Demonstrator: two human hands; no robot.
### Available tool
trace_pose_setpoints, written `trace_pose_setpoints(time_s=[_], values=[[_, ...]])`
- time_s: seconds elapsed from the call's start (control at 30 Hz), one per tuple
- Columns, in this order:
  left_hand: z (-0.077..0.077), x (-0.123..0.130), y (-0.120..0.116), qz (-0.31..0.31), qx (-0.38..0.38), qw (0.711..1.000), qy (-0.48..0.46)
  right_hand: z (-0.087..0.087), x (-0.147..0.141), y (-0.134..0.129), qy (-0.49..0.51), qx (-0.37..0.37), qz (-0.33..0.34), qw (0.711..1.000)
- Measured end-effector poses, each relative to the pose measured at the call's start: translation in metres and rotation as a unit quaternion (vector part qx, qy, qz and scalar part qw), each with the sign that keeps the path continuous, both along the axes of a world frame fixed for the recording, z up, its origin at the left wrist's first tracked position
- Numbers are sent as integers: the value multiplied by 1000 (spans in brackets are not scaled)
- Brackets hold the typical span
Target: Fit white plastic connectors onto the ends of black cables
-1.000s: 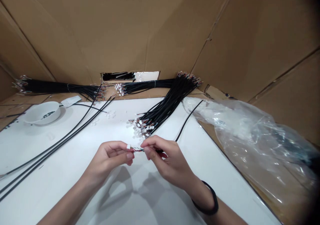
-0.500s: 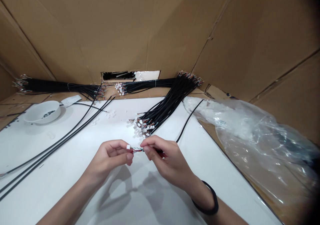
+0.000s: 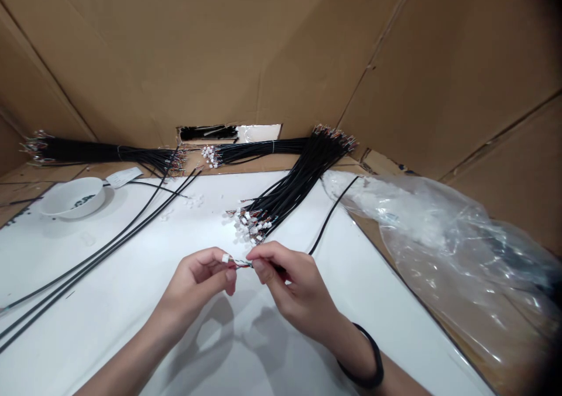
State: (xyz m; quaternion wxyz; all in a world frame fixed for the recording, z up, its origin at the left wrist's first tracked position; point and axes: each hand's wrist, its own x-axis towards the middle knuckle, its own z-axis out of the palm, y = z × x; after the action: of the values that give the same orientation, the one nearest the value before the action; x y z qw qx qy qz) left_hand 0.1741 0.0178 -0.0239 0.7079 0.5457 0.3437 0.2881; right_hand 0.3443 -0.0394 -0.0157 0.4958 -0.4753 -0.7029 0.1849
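Note:
My left hand (image 3: 196, 284) pinches a small white connector (image 3: 225, 258) between thumb and forefinger. Thin coloured wires (image 3: 239, 263) run from that connector across to my right hand (image 3: 292, 284), whose fingers grip them at the end of a black cable (image 3: 333, 215). The cable leaves my right hand and runs up towards the plastic bag. Just beyond my fingertips lies a bundle of black cables (image 3: 290, 194) with white connectors heaped at its near end (image 3: 250, 226). A black band circles my right wrist (image 3: 366, 361).
Two more tied black cable bundles (image 3: 100, 153) (image 3: 259, 150) lie at the back against cardboard walls (image 3: 132, 62). Loose black cables (image 3: 100, 255) and a white bowl (image 3: 72, 198) rest on the white tabletop (image 3: 132, 337). A clear plastic bag (image 3: 443, 249) fills the right side.
Both hands still hold the same wire, and their grip looks unchanged. They sit slightly lower in the view, and the scene has shifted a little.

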Motion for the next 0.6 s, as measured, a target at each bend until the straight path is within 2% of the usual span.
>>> trace_pose_setpoints(time_s=[0.13,0.33,0.6], values=[[-3,-1,-1,15,21,1000,14,-1,0,0,6,-9,-1,1000],[3,4,0,38,5,999,-21,-2,0,0,24,-38,-6,999],[-1,2,1,16,-15,999,-48,-1,-2,0,37,-36,-13,999]])
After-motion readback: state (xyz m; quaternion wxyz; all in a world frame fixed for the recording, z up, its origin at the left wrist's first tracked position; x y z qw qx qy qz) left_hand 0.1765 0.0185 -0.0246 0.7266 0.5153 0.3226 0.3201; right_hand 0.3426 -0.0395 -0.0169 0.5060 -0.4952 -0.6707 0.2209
